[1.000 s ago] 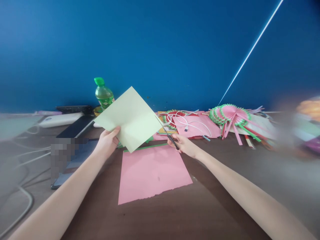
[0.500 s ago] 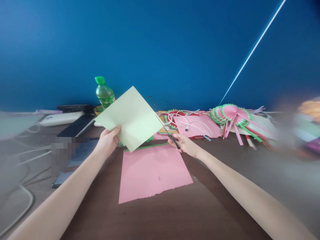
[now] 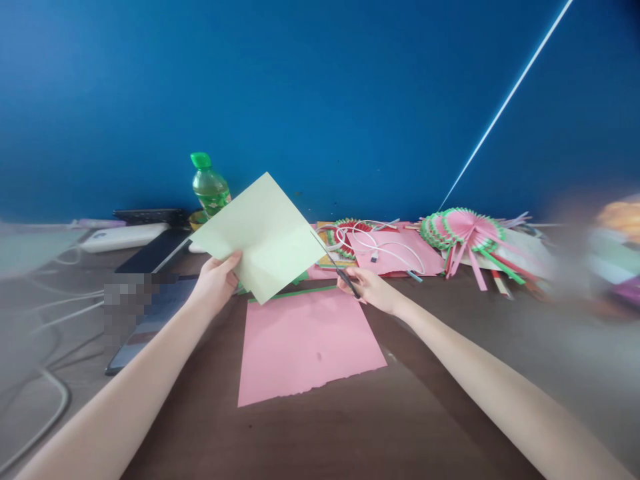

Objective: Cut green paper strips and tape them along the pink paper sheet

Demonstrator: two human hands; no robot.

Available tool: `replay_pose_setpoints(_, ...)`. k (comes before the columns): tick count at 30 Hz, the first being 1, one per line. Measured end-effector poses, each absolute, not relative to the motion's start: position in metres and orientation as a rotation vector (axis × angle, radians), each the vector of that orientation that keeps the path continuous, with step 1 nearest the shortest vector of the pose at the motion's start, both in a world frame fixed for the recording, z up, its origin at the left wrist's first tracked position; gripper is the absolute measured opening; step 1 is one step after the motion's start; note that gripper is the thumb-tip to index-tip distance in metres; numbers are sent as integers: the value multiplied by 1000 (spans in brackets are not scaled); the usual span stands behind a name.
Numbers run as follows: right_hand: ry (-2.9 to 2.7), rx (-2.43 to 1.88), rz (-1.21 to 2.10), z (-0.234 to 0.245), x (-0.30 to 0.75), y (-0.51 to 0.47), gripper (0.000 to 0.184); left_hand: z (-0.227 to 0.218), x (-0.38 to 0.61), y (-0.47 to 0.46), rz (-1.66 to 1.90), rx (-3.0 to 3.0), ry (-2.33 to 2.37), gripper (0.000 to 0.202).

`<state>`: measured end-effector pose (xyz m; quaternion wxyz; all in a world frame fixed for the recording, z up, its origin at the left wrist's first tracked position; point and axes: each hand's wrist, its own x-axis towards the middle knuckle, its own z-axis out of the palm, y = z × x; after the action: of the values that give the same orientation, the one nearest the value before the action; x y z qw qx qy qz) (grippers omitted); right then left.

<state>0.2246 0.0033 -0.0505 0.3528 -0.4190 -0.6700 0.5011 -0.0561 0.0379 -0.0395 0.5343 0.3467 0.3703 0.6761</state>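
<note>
Pale green sheet held up, scissors at its corner

In the head view, the one view there is, I see two bare forearms reaching over a dark brown table (image 3: pixel 280 440) towards a blue wall (image 3: pixel 320 100). The left hand (image 3: pixel 217 283) pinches a pale green sheet (image 3: pixel 260 227) near its lower left edge, thumb on the near face and the other fingers mostly hidden behind. The sheet is raised above the tabletop, turned cornerwise like a diamond.

The right hand (image 3: pixel 367 288) is curled round the dark handles of a pair of scissors (image 3: pixel 349 282), whose blades point up and leftward to the right-hand corner of that sheet. How far apart the blades stand, and whether they bite the paper, I cannot tell.

Below the hands lies a pink sheet (image 3: pixel 310 347), its near edge ragged, a green strip (image 3: pixel 305 292) along its far edge. Behind the green sheet, to the left, stands a green-capped bottle (image 3: pixel 212 190). Over to the right, near the wall, sits a pleated pink-and-green paper fan (image 3: pixel 465 230), with more pink paper (image 3: pixel 400 250) beside it under a looped white cable.
</note>
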Motion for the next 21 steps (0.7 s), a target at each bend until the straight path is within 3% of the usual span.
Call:
replay_pose_setpoints(6, -1704, -1065, 1339, -54, 227, 5, 29, -38, -55, 36, 1612, 828, 894, 19)
replay_pose_setpoints(21, -1751, -1119, 1262, -56, 228, 7, 23, -38, -56, 37, 1592, 804, 964, 15)
